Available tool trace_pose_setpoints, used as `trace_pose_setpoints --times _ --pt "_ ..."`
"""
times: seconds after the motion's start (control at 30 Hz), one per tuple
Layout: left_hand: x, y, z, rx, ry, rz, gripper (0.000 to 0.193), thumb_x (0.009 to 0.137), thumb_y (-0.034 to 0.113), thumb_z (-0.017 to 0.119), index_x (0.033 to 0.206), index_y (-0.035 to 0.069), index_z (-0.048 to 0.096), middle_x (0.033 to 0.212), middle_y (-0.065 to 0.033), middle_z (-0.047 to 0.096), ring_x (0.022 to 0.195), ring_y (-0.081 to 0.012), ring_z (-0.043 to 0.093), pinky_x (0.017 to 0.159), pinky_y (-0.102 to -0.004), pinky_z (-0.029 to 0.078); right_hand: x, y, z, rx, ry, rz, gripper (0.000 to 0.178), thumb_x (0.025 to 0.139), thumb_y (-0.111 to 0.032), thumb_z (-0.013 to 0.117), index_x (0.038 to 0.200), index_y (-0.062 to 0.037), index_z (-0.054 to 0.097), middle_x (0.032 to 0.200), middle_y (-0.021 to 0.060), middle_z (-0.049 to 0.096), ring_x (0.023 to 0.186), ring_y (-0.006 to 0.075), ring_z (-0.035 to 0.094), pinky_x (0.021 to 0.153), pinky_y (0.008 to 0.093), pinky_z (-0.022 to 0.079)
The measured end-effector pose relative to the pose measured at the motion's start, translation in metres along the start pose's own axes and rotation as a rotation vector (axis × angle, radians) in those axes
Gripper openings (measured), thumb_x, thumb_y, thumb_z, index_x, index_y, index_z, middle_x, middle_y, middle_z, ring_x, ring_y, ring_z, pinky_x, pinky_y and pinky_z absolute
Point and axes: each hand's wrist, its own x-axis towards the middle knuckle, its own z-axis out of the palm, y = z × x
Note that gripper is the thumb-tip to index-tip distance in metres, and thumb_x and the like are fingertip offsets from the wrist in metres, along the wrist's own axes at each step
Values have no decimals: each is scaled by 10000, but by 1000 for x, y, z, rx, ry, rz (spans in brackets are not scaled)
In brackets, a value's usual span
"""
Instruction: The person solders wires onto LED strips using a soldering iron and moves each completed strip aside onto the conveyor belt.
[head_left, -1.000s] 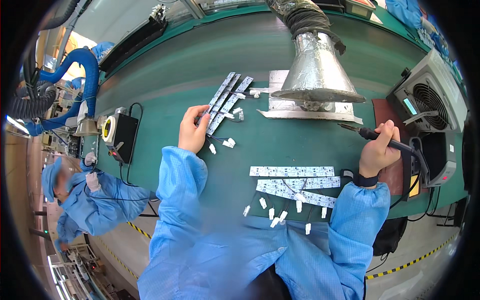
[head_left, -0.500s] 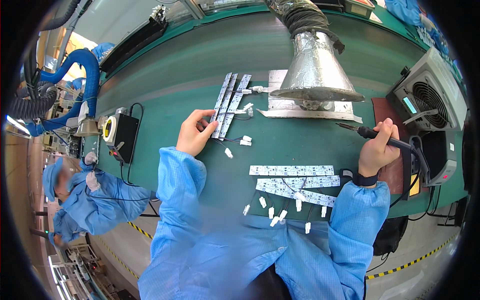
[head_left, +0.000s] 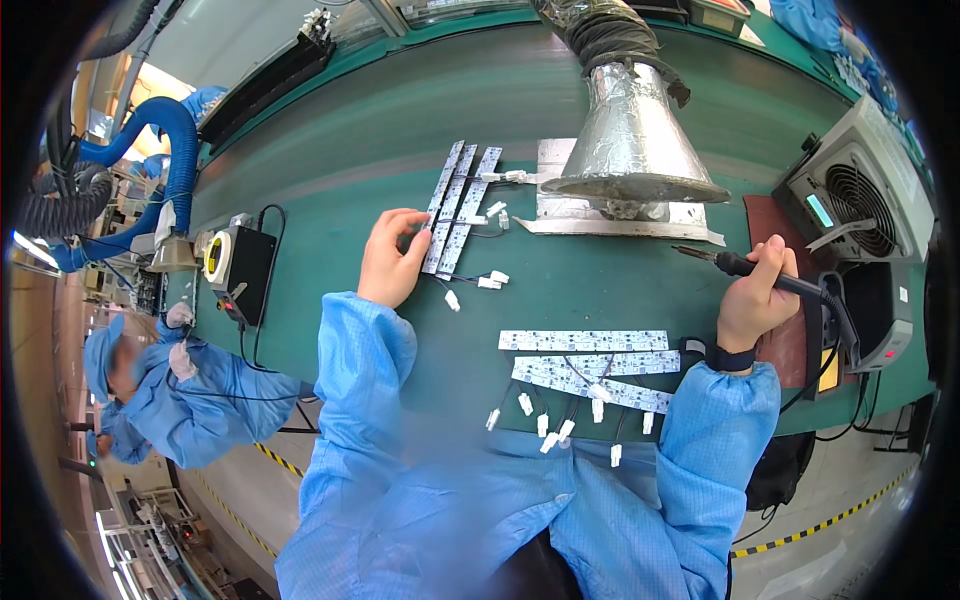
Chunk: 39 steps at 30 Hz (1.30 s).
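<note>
My left hand (head_left: 393, 257) is at the near-left edge of a group of white circuit-board strips (head_left: 462, 215), its fingertips touching the leftmost one. The thumb and fingers are apart, and I see nothing lifted in them. These strips stand slanted side by side, with dark wires and white plug connectors (head_left: 490, 281) on their right side. My right hand (head_left: 757, 300) is closed around the handle of a soldering iron (head_left: 738, 265), whose tip points left above the green bench mat. More strips (head_left: 585, 342) lie crosswise in front of me, their wired connectors hanging toward the near edge.
A foil-covered fume hood (head_left: 640, 140) hangs over a pale plate (head_left: 555, 228) at the back. A fan unit (head_left: 850, 190) and a soldering station (head_left: 885, 320) stand at right. At left are a black box device (head_left: 247, 275), a blue hose (head_left: 182, 160) and a co-worker in blue (head_left: 205, 400).
My left hand has shifted slightly away from me along the slanted strips. The leftmost strip and the loose connectors have moved a little. My right hand and the soldering iron look unchanged.
</note>
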Motion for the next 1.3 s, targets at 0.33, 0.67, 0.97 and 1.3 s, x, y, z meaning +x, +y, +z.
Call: trace_pose_setpoints --times 0.33,0.67,0.97,1.3 --pt "-50 111 27 114 -484 557 232 804 149 672 990 15 635 939 -125 607 850 -274 605 752 -366 488 0 1 1 -8 2 -10 343 932 -167 532 625 -22 478 615 1 481 594 64 423 553 213 334" --pt "-34 118 37 -187 -892 200 244 770 134 694 985 20 685 818 -89 589 733 -182 577 653 -294 465 7 -5 -1 16 68 -24 329 925 -150 526 627 -24 465 607 -1 462 585 69 412 541 218 334" --pt "-25 109 70 -577 -669 -6 358 875 0 575 1217 -44 480 1131 -118 570 1100 -157 534 936 -278 435 8 -14 1 28 196 -84 327 920 -111 494 614 -25 415 606 18 395 593 101 410 554 226 337" --pt "-36 99 74 -655 -696 -16 347 886 -35 486 1230 -42 436 1179 -161 560 1129 -211 542 958 -326 431 -47 -34 15 205 -316 -366 276 885 -73 452 626 -39 361 536 67 384 458 115 299 432 285 217"
